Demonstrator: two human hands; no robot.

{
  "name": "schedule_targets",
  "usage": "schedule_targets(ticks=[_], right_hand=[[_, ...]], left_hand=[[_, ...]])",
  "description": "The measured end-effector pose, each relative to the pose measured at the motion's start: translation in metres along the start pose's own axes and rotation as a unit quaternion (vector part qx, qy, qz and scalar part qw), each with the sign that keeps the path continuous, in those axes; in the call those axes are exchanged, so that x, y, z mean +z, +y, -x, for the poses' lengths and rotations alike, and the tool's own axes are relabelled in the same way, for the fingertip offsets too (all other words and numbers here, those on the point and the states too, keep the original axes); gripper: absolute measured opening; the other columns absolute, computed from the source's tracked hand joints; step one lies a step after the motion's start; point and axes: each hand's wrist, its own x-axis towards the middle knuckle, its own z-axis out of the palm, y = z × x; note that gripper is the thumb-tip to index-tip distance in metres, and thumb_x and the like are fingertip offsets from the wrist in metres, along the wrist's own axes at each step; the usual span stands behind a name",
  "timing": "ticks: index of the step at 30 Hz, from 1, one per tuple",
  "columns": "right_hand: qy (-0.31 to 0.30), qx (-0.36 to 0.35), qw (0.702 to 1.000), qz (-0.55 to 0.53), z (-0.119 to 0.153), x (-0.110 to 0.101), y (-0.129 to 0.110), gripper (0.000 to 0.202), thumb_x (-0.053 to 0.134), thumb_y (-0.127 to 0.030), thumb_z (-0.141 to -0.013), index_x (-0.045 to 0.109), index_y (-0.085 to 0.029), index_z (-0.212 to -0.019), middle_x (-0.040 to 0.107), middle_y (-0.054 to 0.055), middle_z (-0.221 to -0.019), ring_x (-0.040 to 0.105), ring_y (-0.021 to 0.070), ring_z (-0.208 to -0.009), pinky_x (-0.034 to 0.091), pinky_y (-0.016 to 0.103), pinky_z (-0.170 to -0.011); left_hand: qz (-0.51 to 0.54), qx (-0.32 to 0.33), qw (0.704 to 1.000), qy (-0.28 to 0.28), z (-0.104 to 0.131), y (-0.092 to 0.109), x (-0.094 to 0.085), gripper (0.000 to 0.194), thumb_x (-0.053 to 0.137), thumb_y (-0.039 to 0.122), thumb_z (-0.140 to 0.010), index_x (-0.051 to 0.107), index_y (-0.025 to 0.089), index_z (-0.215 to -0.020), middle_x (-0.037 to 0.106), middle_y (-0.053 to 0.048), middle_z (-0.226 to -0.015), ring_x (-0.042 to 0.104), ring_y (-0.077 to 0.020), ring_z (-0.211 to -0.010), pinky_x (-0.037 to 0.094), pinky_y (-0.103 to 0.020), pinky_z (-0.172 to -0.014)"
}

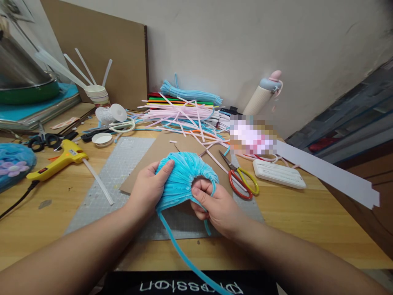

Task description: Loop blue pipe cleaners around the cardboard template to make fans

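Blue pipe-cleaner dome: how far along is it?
Done: the blue pipe-cleaner dome already has many ribbed rows. In hand: left hand steadies it while right hand pinches the rim. Left: a loose blue strand trails toward the camera; spare pipe cleaners remain behind.

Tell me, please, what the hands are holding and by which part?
Both hold the domed blue chenille-stem piece: left hand grips its left side, right hand pinches its lower right rim with its fingers.

Both forearms extend forward and converge at centre. Left hand [149, 184]: palm down, fingers curled, thumb stretched to the right. Right hand [215, 205]: fingers folded inward, thumb pressed against the forefinger in a pinch.
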Motion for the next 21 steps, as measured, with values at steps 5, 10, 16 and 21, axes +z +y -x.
schedule_targets(ticks=[5,10,16,21], right_hand=[[-0.012,0.01,0.998,-0.066,0.001,0.004,-0.003,0.025,0.056,-0.033,-0.078,0.041,-0.017,-0.067,0.033,-0.007,-0.052,0.03,0.0048,-0.046,0.02,0.018,-0.042],[0.002,0.057,0.99,-0.132,0.002,0.006,-0.009,0.023,0.062,-0.029,-0.073,0.043,-0.017,-0.071,0.032,-0.006,-0.062,0.029,0.0034,-0.048,0.011,0.017,-0.04],[-0.01,0.11,0.975,-0.19,0.004,0.004,-0.011,0.021,0.063,-0.026,-0.074,0.046,-0.015,-0.075,0.032,-0.004,-0.066,0.03,0.003,-0.052,0.01,0.014,-0.04],[-0.034,0.129,0.966,-0.22,0.004,0.001,-0.009,0.018,0.061,-0.021,-0.077,0.044,-0.014,-0.075,0.032,-0.004,-0.065,0.03,0.0027,-0.051,0.011,0.012,-0.039]], left_hand=[[0.012,0.003,1.0,-0.017,0.0,-0.001,0.0,0.044,0.059,0.054,-0.066,0.063,0.014,-0.084,0.064,-0.002,-0.067,0.058,-0.0157,-0.058,0.045,-0.024,-0.054],[0.006,0.008,1.0,-0.001,0.0,0.001,-0.002,0.045,0.061,0.054,-0.064,0.063,0.014,-0.085,0.065,-0.002,-0.067,0.057,-0.0154,-0.058,0.045,-0.024,-0.055],[-0.017,0.026,1.0,0.0,-0.003,-0.001,-0.003,0.043,0.058,0.053,-0.068,0.063,0.015,-0.087,0.063,-0.003,-0.069,0.057,-0.0158,-0.061,0.045,-0.024,-0.055],[0.008,0.019,1.0,-0.009,-0.003,-0.004,-0.001,0.042,0.06,0.051,-0.067,0.063,0.014,-0.086,0.063,-0.003,-0.069,0.057,-0.016,-0.06,0.046,-0.024,-0.054]])
